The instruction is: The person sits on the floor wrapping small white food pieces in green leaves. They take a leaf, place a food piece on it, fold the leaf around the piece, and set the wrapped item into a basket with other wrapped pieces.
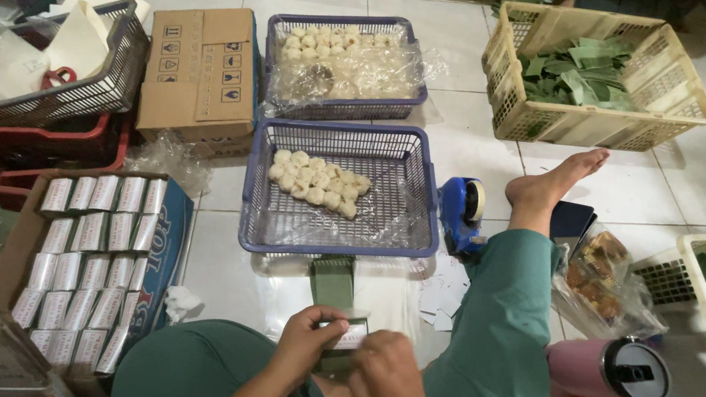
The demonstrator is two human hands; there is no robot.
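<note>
Hands (351, 360) over white tiled floor (642, 185)

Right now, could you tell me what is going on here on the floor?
A person sits on the tiled floor, both hands together on a small green leaf-wrapped packet: left hand, right hand. Ahead sits a blue basket holding pale round pieces. A cardboard box of wrapped packets lies to the left.

Both hands (351, 360) on a small leaf-wrapped packet (345, 337) before a blue basket (425, 198).
</note>
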